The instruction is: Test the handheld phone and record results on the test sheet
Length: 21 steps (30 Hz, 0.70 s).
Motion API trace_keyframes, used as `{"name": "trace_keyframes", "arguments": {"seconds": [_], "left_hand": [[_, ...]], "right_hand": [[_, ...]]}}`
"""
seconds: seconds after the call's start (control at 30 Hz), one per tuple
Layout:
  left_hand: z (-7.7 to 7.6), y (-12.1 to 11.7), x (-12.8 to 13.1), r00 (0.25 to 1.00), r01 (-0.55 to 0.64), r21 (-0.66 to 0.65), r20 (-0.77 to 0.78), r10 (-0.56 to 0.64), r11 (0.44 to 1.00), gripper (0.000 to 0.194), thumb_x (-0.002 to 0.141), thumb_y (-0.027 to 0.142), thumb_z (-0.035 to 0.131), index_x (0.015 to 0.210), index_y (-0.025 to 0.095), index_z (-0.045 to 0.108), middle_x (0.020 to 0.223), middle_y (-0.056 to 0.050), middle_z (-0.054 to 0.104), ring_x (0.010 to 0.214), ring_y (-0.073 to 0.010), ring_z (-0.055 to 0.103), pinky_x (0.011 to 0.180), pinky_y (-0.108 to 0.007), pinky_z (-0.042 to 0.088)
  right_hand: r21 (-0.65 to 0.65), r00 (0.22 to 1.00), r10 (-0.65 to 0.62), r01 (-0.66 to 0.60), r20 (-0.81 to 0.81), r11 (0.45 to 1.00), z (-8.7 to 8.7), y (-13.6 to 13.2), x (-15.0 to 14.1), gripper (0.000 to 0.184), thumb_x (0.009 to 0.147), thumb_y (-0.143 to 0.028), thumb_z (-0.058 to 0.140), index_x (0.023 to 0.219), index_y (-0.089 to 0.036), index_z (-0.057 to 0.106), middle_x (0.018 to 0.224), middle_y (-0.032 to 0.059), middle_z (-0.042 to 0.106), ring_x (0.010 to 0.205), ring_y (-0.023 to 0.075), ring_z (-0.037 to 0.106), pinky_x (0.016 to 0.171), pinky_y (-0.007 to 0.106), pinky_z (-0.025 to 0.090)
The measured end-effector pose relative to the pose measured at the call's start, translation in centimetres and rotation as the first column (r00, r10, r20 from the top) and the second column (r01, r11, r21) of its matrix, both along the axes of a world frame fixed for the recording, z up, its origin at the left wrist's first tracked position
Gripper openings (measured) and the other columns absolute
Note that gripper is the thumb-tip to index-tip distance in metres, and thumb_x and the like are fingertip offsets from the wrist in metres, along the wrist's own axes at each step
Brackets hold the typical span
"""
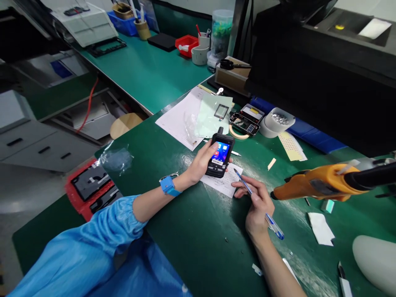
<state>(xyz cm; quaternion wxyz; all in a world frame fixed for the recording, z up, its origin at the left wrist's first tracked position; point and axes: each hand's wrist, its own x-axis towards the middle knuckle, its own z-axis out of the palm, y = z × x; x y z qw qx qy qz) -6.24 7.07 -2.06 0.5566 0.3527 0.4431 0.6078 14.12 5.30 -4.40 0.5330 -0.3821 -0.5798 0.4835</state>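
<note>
My left hand [201, 161] is closed around a black handheld device [220, 152] with a lit screen, held upright over the green mat. A blue wrist strap [168, 185] sits on that wrist. My right hand [257, 205] grips a blue pen [260, 205], its tip near a small slip of paper [223, 181] lying under the device.
An orange electric screwdriver [312, 186] hangs at the right. Behind the device lie white sheets [182, 117], a tape ring [238, 133], an opened device [246, 120] and a white cup of screws [276, 121]. A red tray [89, 187] sits at the left edge of the green mat [192, 231].
</note>
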Motion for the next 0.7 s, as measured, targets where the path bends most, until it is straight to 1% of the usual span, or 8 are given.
{"name": "trace_keyframes", "arguments": {"seconds": [0.1, 0.17, 0.23, 0.37, 0.5, 0.6, 0.7], "left_hand": [[-0.43, 0.06, -0.02, 1.000, -0.016, 0.002, -0.018, 0.016, 1.000, 0.077, 0.094, 0.082, 0.072, 0.134, 0.016, 0.064, 0.084, -0.006, 0.083, 0.061, -0.0221, 0.079, 0.055, -0.028, 0.061], [-0.59, 0.12, -0.06, 1.000, -0.012, -0.003, -0.028, 0.012, 1.000, 0.074, 0.095, 0.081, 0.072, 0.130, 0.016, 0.065, 0.082, -0.005, 0.082, 0.060, -0.0208, 0.077, 0.053, -0.027, 0.059], [-0.63, 0.19, -0.10, 0.999, -0.005, -0.009, -0.044, 0.005, 1.000, 0.071, 0.096, 0.080, 0.071, 0.128, 0.017, 0.066, 0.081, -0.005, 0.081, 0.060, -0.0206, 0.077, 0.052, -0.027, 0.058], [-0.54, 0.28, -0.17, 0.998, 0.010, -0.013, -0.067, -0.011, 1.000, 0.067, 0.097, 0.079, 0.071, 0.125, 0.018, 0.067, 0.083, -0.006, 0.083, 0.060, -0.0220, 0.078, 0.052, -0.028, 0.058], [-0.51, 0.24, -0.20, 0.997, 0.017, -0.013, -0.075, -0.018, 1.000, 0.065, 0.098, 0.078, 0.069, 0.124, 0.019, 0.065, 0.082, -0.006, 0.083, 0.059, -0.0211, 0.078, 0.052, -0.027, 0.058], [-0.60, 0.28, -0.12, 0.997, 0.027, -0.030, -0.073, -0.029, 0.999, 0.067, 0.097, 0.080, 0.067, 0.123, 0.019, 0.065, 0.083, -0.007, 0.083, 0.059, -0.0210, 0.077, 0.051, -0.027, 0.058], [-0.78, 0.45, 0.14, 0.999, 0.016, -0.068, -0.050, -0.020, 0.998, 0.071, 0.093, 0.083, 0.070, 0.121, 0.018, 0.064, 0.081, -0.006, 0.082, 0.058, -0.0212, 0.076, 0.050, -0.027, 0.058]], "right_hand": [[-0.052, 0.994, 0.022, -0.017, 0.105, 0.998, 0.16, 0.08, 0.48, 0.026, 0.104, -0.043, 0.069, 0.100, -0.021, 0.082, 0.077, 0.0045, 0.082, 0.057, 0.0179, 0.070, 0.056, 0.030, 0.060], [-0.095, 0.982, 0.055, -0.038, 0.181, 0.995, 0.20, 0.16, 0.73, 0.031, 0.105, -0.046, 0.073, 0.088, -0.022, 0.080, 0.066, 0.0019, 0.077, 0.054, 0.0167, 0.070, 0.057, 0.028, 0.061], [-0.123, 0.970, 0.083, -0.056, 0.226, 0.991, 0.13, 0.22, 0.82, 0.037, 0.106, -0.051, 0.075, 0.083, -0.022, 0.077, 0.061, 0.0002, 0.073, 0.052, 0.0160, 0.069, 0.057, 0.027, 0.061], [-0.137, 0.956, 0.116, -0.082, 0.269, 0.987, -0.19, 0.24, 0.76, 0.037, 0.104, -0.055, 0.079, 0.087, -0.023, 0.077, 0.062, -0.0009, 0.073, 0.052, 0.0149, 0.069, 0.055, 0.024, 0.059], [-0.117, 0.927, 0.138, -0.104, 0.349, 0.988, -0.51, 0.24, 0.74, 0.039, 0.104, -0.057, 0.078, 0.087, -0.022, 0.077, 0.064, 0.0006, 0.077, 0.052, 0.0146, 0.070, 0.056, 0.023, 0.057], [-0.094, 0.903, 0.150, -0.123, 0.403, 0.988, -0.58, 0.22, 0.69, 0.039, 0.105, -0.057, 0.077, 0.087, -0.022, 0.078, 0.065, 0.0007, 0.077, 0.054, 0.0148, 0.071, 0.059, 0.023, 0.058], [-0.052, 0.892, 0.128, -0.117, 0.434, 0.992, -0.54, 0.11, 0.59, 0.039, 0.106, -0.056, 0.075, 0.088, -0.022, 0.079, 0.066, 0.0004, 0.077, 0.054, 0.0146, 0.070, 0.060, 0.024, 0.057]]}}
